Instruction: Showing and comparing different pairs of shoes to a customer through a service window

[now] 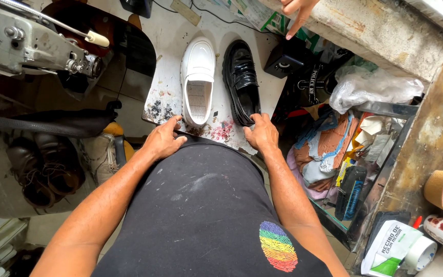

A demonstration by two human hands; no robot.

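Seen through my remote feed: two loafers sit side by side, toes away from the wearer, on a paint-stained worktop (167,97), set square for comparison. My left hand (164,138) rests loosely curled at the heel of the white shoe (198,77), gripping nothing; my right hand (261,134) touches the heel of the black shoe (241,77), fingers steadying it. Another person's hand (296,13) points down from above.

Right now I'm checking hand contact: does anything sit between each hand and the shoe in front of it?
Nothing visible. The left hand rests at the white shoe's heel; the right hand touches the black shoe's heel.
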